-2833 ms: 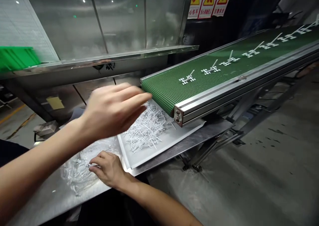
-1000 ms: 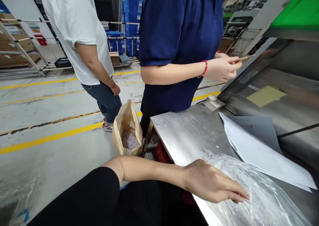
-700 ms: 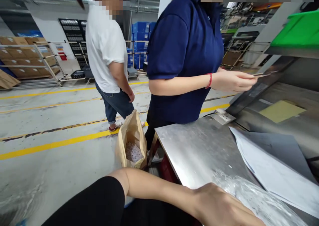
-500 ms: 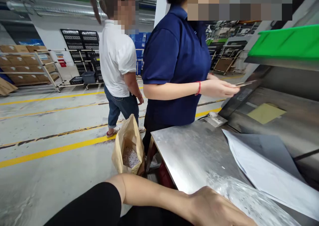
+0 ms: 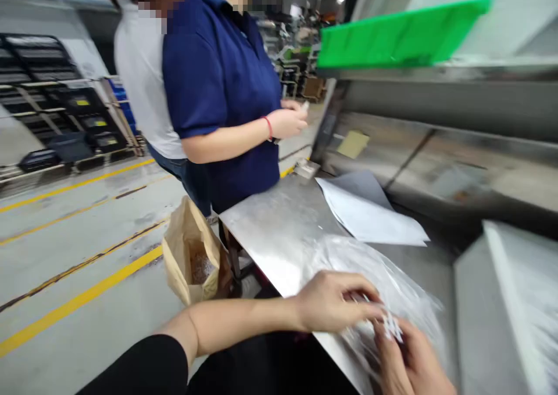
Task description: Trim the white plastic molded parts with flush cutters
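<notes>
My left hand (image 5: 337, 302) reaches over the metal table's front edge, thumb and fingers pinched at small white pieces (image 5: 392, 325). Close against it, my right hand (image 5: 412, 357) grips the same white pieces between thumb and fingers. Motion blur hides their exact shape. Under and behind both hands lies a clear plastic bag (image 5: 370, 261) on the metal table (image 5: 270, 221). White paper sheets (image 5: 370, 209) rest beyond the bag.
A person in a navy shirt (image 5: 218, 81) stands at the table's far end, holding something small. Behind is a person in white (image 5: 143, 81). An open brown paper sack (image 5: 183, 255) stands left of the table. A green bin (image 5: 392, 40) sits on a shelf; a white box (image 5: 483, 302) is at right.
The view has swung to the right. My right hand has come into view, and the white pieces now show between my hands. The person in navy has drawn their hands closer to their body.
</notes>
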`<action>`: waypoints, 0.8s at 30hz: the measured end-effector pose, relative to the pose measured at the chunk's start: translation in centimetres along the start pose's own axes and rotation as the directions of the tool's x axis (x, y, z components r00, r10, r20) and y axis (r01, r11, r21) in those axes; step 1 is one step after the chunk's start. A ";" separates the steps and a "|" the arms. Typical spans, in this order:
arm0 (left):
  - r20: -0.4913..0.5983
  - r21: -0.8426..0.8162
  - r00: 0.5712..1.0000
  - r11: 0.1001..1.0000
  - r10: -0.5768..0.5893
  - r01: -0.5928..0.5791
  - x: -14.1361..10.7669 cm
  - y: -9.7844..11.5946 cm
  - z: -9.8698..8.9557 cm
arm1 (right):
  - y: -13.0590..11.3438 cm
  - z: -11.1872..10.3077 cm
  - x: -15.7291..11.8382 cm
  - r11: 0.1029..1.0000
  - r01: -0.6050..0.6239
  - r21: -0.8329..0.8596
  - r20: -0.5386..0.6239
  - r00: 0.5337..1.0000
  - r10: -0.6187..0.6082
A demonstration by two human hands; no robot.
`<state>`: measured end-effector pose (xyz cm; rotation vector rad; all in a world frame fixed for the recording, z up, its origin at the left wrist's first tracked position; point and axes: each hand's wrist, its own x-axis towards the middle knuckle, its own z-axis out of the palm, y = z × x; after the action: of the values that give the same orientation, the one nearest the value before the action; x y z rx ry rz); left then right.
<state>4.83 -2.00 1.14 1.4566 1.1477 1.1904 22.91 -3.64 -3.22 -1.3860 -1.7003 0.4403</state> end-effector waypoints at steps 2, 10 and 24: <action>-0.016 0.008 0.996 0.996 0.087 -0.087 -0.4 0.5 -0.5 | -1.2 -0.8 -0.3 1.000 -0.002 0.019 0.078 0.997 0.000; 0.038 0.081 0.895 0.891 0.445 -0.447 -0.2 0.7 -2.2 | -3.6 -1.4 0.0 0.962 0.222 0.161 0.046 0.972 -0.232; 0.181 0.406 0.808 0.706 0.560 -0.580 0.2 -0.4 -4.6 | -2.6 -1.7 -0.1 0.981 -0.095 0.167 -0.008 0.995 0.098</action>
<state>0.25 -1.32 1.35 2.3080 0.9978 1.3425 22.69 -5.00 -0.45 -1.3493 -1.5504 0.6097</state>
